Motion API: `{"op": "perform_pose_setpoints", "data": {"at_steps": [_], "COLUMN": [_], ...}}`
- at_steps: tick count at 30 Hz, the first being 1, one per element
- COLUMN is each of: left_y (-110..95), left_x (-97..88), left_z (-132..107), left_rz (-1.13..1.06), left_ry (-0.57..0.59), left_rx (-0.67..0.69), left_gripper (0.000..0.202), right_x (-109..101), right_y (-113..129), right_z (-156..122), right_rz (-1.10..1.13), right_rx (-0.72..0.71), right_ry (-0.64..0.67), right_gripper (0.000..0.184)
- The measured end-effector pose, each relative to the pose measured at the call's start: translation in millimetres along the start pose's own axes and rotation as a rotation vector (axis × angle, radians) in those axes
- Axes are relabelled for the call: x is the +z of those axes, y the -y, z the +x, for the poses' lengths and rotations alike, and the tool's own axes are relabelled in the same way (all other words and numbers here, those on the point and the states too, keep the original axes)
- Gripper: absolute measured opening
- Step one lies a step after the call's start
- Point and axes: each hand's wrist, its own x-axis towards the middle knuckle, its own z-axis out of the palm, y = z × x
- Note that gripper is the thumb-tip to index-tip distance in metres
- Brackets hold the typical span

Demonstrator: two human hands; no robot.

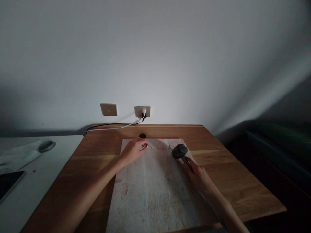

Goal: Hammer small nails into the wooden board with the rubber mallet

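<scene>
A pale, worn wooden board (155, 191) lies flat in front of me. Near its far edge, several small thin nails stand in a row, among them one nail (169, 146) close to the mallet. My left hand (134, 149) is at the far left of the board, thumb and fingertips pinched on what looks like a nail at the row's left end; the fingers partly hide it. In my right hand (198, 174) is the handle of a mallet with a thick black head (179, 151). The head is held over the board's right side, near the rightmost nail.
The board rests on a brown wooden table (233, 174) against a wall. Behind it are a socket (138, 111) with plugged-in cables and a blank wall plate (108, 109). On the white surface (41, 187) to the left lie a dark tablet-like device (9, 183) and a roundish grey object (47, 146).
</scene>
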Motion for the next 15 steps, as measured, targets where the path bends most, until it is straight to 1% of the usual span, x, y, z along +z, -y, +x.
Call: {"op": "perform_pose_setpoints", "data": {"at_steps": [1, 2, 5, 9, 15], "left_y": [10.7, 19.4, 33.4, 35.2, 35.3], "left_x": [-5.6, -9.0, -8.2, 0.3, 0.2], "left_z": [-3.1, -5.6, -9.8, -10.0, -8.3], "left_rz": [-0.026, -0.049, -0.100, -0.145, -0.141], "left_ry": [-0.004, -0.002, 0.016, 0.016, 0.047], "left_rx": [-0.073, -0.118, -0.168, -0.193, -0.199], "left_gripper": [0.016, 0.015, 0.009, 0.010, 0.009], "right_x": [-0.4, -0.9, -2.0, -2.2, -2.7], "right_y": [0.8, 1.6, 3.5, 4.7, 4.2], "right_z": [-0.1, -0.2, -0.4, -0.4, -1.2], "right_rz": [0.002, 0.001, -0.008, -0.031, -0.027], "right_rx": [0.004, 0.010, 0.021, 0.028, 0.041], "right_ry": [0.007, 0.011, 0.008, 0.026, 0.039], "right_gripper": [0.045, 0.045, 0.044, 0.048, 0.050]}}
